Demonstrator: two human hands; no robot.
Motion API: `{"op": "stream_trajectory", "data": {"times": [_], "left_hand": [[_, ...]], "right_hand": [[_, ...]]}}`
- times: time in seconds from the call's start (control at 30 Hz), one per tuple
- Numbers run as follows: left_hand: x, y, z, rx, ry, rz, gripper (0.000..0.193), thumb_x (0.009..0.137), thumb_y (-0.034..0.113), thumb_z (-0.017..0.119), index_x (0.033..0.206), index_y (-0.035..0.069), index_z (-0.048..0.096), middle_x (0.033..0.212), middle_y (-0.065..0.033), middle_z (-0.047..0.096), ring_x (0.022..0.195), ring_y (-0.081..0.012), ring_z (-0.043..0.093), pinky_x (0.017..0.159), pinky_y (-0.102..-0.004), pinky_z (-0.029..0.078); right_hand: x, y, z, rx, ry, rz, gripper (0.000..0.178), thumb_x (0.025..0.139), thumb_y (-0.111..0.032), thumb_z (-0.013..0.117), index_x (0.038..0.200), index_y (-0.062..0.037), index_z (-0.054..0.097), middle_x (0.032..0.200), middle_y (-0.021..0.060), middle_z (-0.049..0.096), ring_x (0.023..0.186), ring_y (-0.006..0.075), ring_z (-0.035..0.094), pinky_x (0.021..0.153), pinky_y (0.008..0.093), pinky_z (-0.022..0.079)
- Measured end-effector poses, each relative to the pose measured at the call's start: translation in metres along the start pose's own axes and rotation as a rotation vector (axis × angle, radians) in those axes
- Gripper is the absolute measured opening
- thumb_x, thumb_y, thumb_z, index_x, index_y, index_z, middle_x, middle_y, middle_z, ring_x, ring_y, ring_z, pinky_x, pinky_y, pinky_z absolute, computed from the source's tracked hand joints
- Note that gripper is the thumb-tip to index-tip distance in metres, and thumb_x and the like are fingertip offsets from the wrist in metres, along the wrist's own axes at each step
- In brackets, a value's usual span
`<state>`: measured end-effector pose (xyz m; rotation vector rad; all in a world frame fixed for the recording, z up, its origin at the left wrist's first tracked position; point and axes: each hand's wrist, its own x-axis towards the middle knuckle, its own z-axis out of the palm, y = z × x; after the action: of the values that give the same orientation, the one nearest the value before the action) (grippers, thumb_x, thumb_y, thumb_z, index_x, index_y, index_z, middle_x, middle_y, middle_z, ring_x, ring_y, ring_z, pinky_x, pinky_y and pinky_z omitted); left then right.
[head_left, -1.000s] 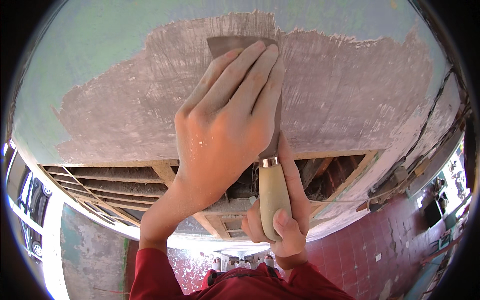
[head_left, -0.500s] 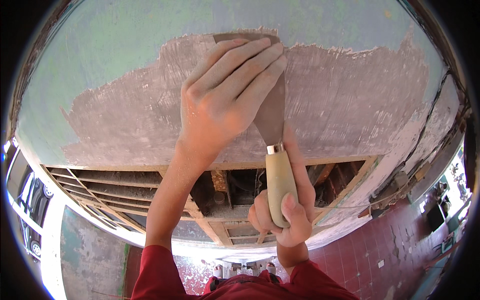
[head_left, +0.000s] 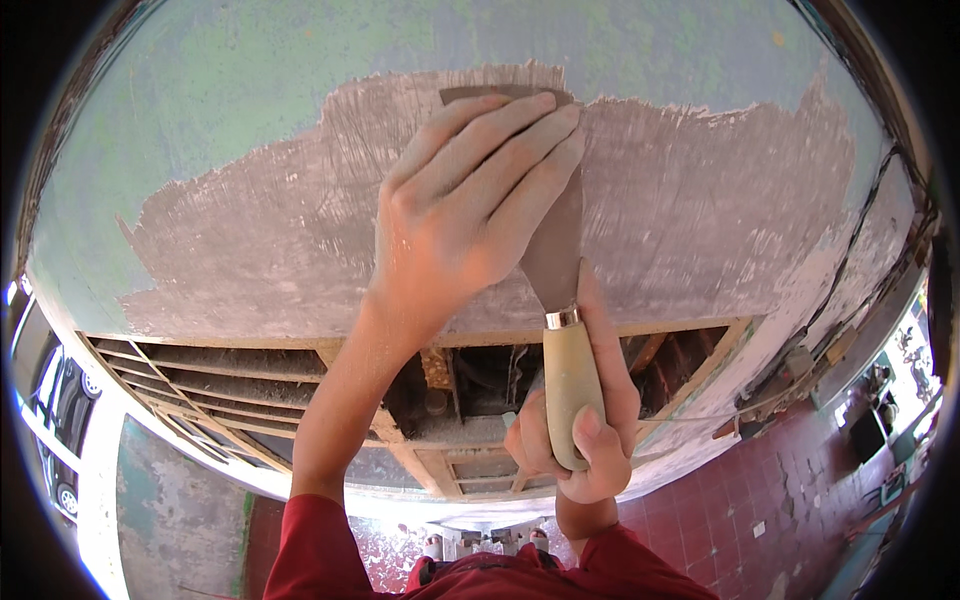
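A wide scraper with a grey metal blade and a cream handle lies against the wall, its blade edge toward the upper side. My right hand is wrapped round the handle, with the index finger stretched along it toward the blade. My left hand lies over the blade, fingers straight and close together, palm toward the metal; pale dust coats them. Behind the blade spreads a bare greyish-pink patch. Its ragged upper border meets the green-blue paint, slightly above the blade edge.
Below the patch runs a wooden frame with slats on the left and dark openings in the middle. Red floor tiles lie at the lower right. A dark cable hangs down the wall's right side. Parked cars show at far left.
Both hands and the scraper have shifted slightly down and to the right. The blade edge has come away from the paint border. A small pale chip now shows beside my right hand.
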<state>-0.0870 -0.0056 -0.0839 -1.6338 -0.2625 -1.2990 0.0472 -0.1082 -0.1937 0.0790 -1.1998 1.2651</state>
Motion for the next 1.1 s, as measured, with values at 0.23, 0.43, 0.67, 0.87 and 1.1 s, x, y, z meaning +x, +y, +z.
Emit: {"op": "stream_trajectory", "data": {"times": [0.23, 0.43, 0.67, 0.87, 1.1], "left_hand": [[-0.001, 0.002, 0.002, -0.001, -0.005, -0.005, 0.027, 0.070, 0.008, 0.071, 0.096, 0.005, 0.076, 0.108, -0.0043, 0.076, 0.106, -0.0209, 0.071, 0.094, -0.0353, 0.057], [-0.001, 0.000, 0.005, 0.017, 0.015, 0.006, 0.024, 0.072, 0.009, 0.070, 0.095, 0.005, 0.076, 0.107, -0.0033, 0.076, 0.106, -0.0197, 0.071, 0.093, -0.0350, 0.057], [-0.002, 0.000, 0.006, 0.023, 0.020, 0.025, 0.024, 0.072, 0.009, 0.070, 0.095, 0.005, 0.076, 0.106, -0.0030, 0.076, 0.104, -0.0197, 0.071, 0.092, -0.0356, 0.057], [0.000, -0.005, 0.008, 0.044, 0.044, 0.055, 0.025, 0.071, 0.009, 0.070, 0.095, 0.005, 0.076, 0.105, -0.0040, 0.076, 0.104, -0.0208, 0.071, 0.093, -0.0353, 0.057], [0.005, -0.003, 0.002, 0.014, -0.002, 0.012, 0.032, 0.074, 0.011, 0.072, 0.104, 0.005, 0.078, 0.110, -0.0070, 0.076, 0.111, -0.0257, 0.071, 0.097, -0.0397, 0.054]], "right_hand": [[-0.003, 0.003, -0.002, -0.027, 0.028, -0.007, 0.090, 0.099, -0.018, 0.052, 0.159, 0.0058, -0.011, 0.105, 0.0263, 0.064, 0.039, 0.0063, 0.039, 0.036, 0.0254, 0.028], [0.001, 0.003, -0.005, -0.035, 0.027, -0.003, 0.091, 0.098, -0.018, 0.053, 0.158, 0.0063, -0.010, 0.098, 0.0232, 0.065, 0.039, 0.0065, 0.038, 0.037, 0.0257, 0.029], [-0.004, -0.001, -0.002, -0.047, 0.084, 0.045, 0.093, 0.096, -0.018, 0.055, 0.159, 0.0056, -0.010, 0.079, 0.0136, 0.060, 0.039, 0.0071, 0.037, 0.038, 0.0261, 0.028], [0.001, -0.002, -0.001, -0.015, 0.074, 0.026, 0.094, 0.097, -0.020, 0.057, 0.159, 0.0054, -0.010, 0.104, 0.0253, 0.064, 0.040, 0.0063, 0.037, 0.038, 0.0259, 0.028], [0.004, -0.002, -0.005, 0.067, 0.000, 0.015, 0.096, 0.098, -0.020, 0.058, 0.158, 0.0049, -0.013, 0.117, 0.0285, 0.062, 0.041, 0.0058, 0.038, 0.038, 0.0253, 0.028]]}}
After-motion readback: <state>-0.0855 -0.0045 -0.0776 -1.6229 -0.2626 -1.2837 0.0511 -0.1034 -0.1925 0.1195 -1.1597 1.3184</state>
